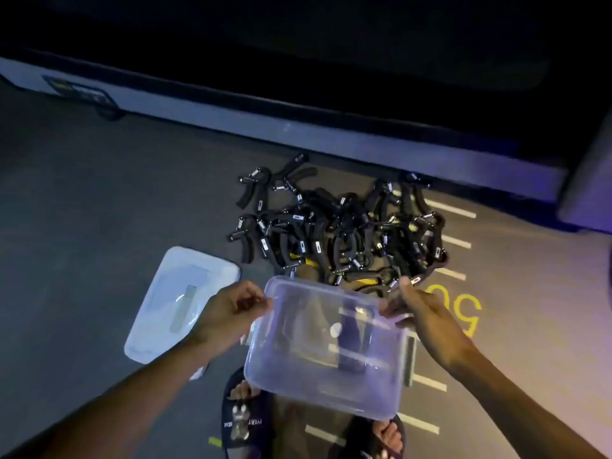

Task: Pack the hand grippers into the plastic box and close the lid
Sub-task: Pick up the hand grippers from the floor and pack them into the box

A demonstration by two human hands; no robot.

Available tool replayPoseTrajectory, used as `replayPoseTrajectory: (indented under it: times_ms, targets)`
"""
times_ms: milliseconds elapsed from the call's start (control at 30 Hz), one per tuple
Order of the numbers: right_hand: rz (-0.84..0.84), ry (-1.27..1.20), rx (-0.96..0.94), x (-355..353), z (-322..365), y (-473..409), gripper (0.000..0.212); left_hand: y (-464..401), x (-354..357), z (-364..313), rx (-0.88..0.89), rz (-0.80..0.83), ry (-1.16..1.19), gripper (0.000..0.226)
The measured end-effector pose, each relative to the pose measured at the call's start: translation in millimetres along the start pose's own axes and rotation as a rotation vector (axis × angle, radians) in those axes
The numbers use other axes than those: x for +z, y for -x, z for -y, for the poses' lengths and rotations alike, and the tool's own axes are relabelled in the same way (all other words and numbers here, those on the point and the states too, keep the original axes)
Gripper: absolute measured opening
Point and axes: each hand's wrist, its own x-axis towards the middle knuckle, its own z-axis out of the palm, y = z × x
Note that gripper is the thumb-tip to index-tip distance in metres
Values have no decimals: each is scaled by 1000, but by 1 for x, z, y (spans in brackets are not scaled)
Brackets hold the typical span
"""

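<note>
I hold a clear plastic box [326, 376] above the floor, tilted, with nothing in it. My left hand [228, 313] pinches its left rim and my right hand [420, 313] grips its right rim. Beyond the box, a heap of several black hand grippers [337, 226] with metal springs lies on the dark floor. The box's translucent lid [180, 301] lies flat on the floor to the left, apart from the box.
My feet in dark sandals [246, 419] stand below the box. White lines and a yellow number [463, 309] are painted on the floor at the right. A long grey ledge [298, 130] runs across behind the heap, with darkness beyond it.
</note>
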Motion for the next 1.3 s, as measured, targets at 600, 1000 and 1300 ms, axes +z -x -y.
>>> replayPoseTrajectory:
  times_ms: [600, 1000, 1300]
  targets:
    - [55, 854, -661, 51, -112, -144, 47, -115, 57, 111, 314, -72, -333, 27]
    - [34, 1148, -511, 66, -127, -89, 24, -82, 64, 133, 255, -68, -243, 28]
    - [-99, 1233, -538, 62, -132, -68, 29, -80, 71, 137, 286, -162, -326, 28]
